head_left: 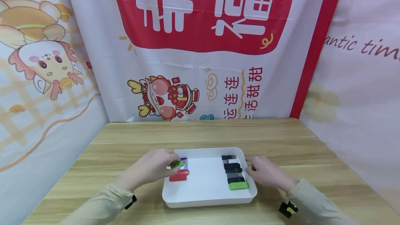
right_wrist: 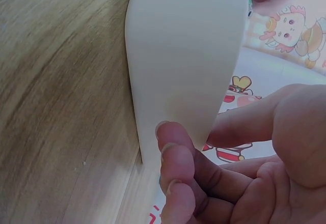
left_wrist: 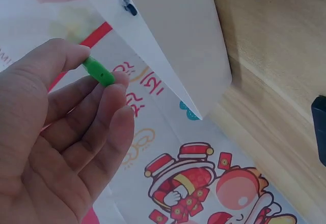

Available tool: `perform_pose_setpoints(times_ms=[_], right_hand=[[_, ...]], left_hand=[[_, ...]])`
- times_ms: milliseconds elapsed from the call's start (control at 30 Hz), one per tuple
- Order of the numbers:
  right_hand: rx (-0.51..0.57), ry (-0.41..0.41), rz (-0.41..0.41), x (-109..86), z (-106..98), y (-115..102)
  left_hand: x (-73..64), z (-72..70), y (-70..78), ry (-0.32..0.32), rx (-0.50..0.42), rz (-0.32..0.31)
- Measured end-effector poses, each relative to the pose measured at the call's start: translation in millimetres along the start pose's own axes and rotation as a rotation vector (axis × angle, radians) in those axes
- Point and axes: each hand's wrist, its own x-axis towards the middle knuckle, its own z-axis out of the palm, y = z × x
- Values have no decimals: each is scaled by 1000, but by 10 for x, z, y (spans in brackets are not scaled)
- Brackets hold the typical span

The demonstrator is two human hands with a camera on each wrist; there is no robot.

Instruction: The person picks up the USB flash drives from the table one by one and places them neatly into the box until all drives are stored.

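Note:
My left hand (head_left: 156, 166) pinches a small green USB flash drive (left_wrist: 101, 73) between thumb and fingertips, over the left end of a shallow white tray (head_left: 207, 203). Beneath that hand, purple and red USB flash drives (head_left: 178, 177) lie in a column, partly hidden by the fingers. My right hand (head_left: 267, 172) holds the tray's right wall, fingertips against the outside and thumb over the rim in the right wrist view. Inside the tray near that wall, several drives lie in a column, mostly dark, with one white and a lime-green drive (head_left: 238, 185) at the near end.
The tray stands on a wood-grain table (head_left: 200, 131). Printed cloths hang behind it (head_left: 200, 61) and on both sides. Each wrist wears a black band or device, seen at the left cuff and the right cuff (head_left: 288, 209).

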Motion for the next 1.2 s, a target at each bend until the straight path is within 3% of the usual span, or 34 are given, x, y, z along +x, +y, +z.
perform_pose_setpoints(times_ms=[200,333,633,933,1200], right_hand=[[4,-4,5,9,-1,7],[5,-5,2,14,-8,4],[2,-6,0,8,-10,0],[-3,-4,-7,-7,-16,-9],[-2,-6,-13,0,-5,-2]], left_hand=[[112,58,19,-90,73,9],[116,111,31,-143,113,41],[56,208,28,-145,186,125],[62,267,20,-215,198,101],[80,294,25,-237,254,90]])
